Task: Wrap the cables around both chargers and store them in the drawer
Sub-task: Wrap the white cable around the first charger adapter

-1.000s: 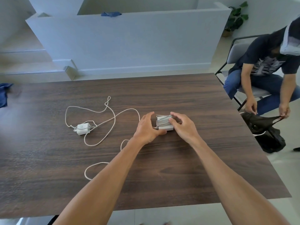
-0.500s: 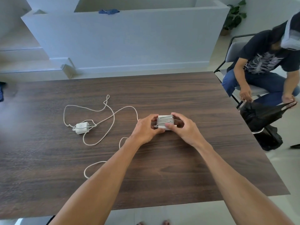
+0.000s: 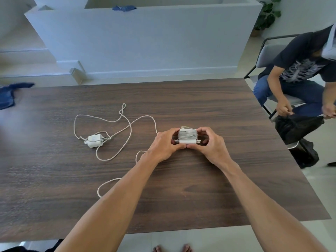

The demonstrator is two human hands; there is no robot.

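A white charger wrapped in its cable sits at the middle of the dark wooden table. My left hand grips its left side and my right hand grips its right side, thumbs meeting in front of it. A second white charger lies to the left on the table, its long white cable sprawled in loose loops, one loop running under my left forearm. No drawer shows in this view.
A person sits on a chair at the table's right edge, holding a black bag. Blue cloth lies at the far left. A white partition wall stands behind the table.
Both hands have closed in around the wrapped charger, thumbs now together in front. The cable end is tucked in; the loose charger has not moved.
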